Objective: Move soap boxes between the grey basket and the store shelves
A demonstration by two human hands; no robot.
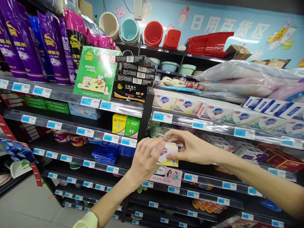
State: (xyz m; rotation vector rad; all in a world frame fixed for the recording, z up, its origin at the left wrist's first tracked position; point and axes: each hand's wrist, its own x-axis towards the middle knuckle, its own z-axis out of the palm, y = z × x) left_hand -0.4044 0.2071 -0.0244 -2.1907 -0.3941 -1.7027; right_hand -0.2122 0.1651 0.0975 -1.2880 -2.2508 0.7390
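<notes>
Between my two hands, a white and yellow Safeguard soap box (169,152) is held out in front of the shelves. My left hand (148,155) has its fingers curled over the box's left side. On the right side, my right hand (184,147) grips the box, thumb on the front and fingers at the top edge. Just above stands a row of similar soap boxes (164,100) on the upper shelf. A pink label card (174,178) hangs on the shelf edge beneath the held box.
Purple spray pouches (51,47), a green box (96,72) and stacked black boxes (129,90) fill the upper left shelf. Yellow and green boxes (125,125) sit lower. Buckets (153,33) stand on top. LUX boxes (248,153) lie beneath my right forearm. Price-tag rails (199,125) jut along the shelf fronts.
</notes>
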